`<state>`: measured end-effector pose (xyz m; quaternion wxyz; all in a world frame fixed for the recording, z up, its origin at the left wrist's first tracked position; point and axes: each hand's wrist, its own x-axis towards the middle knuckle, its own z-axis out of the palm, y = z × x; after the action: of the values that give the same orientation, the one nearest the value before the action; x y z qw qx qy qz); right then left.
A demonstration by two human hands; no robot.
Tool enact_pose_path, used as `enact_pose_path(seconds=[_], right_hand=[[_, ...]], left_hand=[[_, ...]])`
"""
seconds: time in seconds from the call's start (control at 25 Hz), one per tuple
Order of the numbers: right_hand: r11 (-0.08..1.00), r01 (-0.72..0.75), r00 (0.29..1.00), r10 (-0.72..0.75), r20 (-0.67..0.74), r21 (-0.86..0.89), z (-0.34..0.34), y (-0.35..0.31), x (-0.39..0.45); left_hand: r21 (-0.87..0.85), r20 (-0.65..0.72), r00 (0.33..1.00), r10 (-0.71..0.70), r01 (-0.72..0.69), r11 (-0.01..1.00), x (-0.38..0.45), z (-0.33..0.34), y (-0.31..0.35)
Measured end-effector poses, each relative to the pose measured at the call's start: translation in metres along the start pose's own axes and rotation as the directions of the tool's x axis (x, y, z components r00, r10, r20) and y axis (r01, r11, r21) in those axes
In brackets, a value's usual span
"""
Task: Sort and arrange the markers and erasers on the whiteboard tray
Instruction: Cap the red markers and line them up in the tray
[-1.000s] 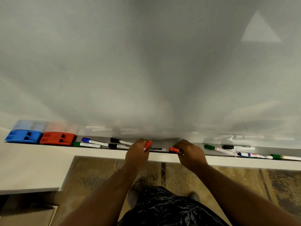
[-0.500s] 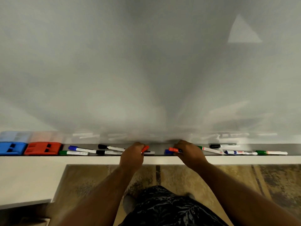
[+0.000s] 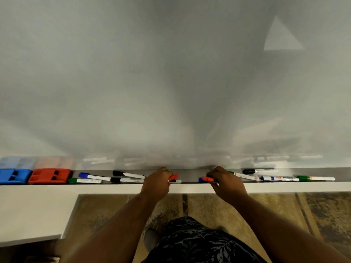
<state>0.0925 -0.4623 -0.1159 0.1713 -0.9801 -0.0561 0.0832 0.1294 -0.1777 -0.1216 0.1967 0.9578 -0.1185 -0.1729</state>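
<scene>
Fingers of left hand clamped on red-capped marker, right hand fingers pinching orange-capped marker, both mid-tray, erasers at tray's left end.

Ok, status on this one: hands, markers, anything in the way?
Left hand shut on red marker. Right hand shut on second red marker, low in tray. Erasers parked far left. Loose markers flank both hands.

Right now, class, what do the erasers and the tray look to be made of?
Blue eraser and red eraser: moulded plastic by the look, solid colour, slight sheen, with recessed slots. Tray: probably metal, dark grey and smooth, though blur leaves that open.
</scene>
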Motion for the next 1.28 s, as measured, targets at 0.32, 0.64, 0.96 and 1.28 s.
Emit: enact_pose_path(seconds=[0.32,0.64,0.96,1.28], right_hand=[[0.973,0.061,0.992,-0.035,-0.118,0.221,-0.003,-0.013,-0.007],[0.954,0.151,0.987,-0.132,-0.091,0.260,0.008,-0.032,0.001],[0.967,0.176,0.978,-0.150,-0.147,0.183,0.016,-0.077,0.019],[0.334,-0.410,0.772,0.623,0.128,0.849,0.040,-0.106,0.027]], left_hand=[[-0.005,0.022,0.998,0.061,-0.061,0.998,0.013,0.010,0.032],[-0.316,-0.088,0.993,-0.079,0.048,0.947,0.005,0.016,0.023],[-0.881,-0.133,0.890,-0.436,0.095,0.464,-0.016,0.004,0.011],[-0.953,-0.031,0.675,-0.738,0.203,0.226,-0.023,0.007,-0.003]])
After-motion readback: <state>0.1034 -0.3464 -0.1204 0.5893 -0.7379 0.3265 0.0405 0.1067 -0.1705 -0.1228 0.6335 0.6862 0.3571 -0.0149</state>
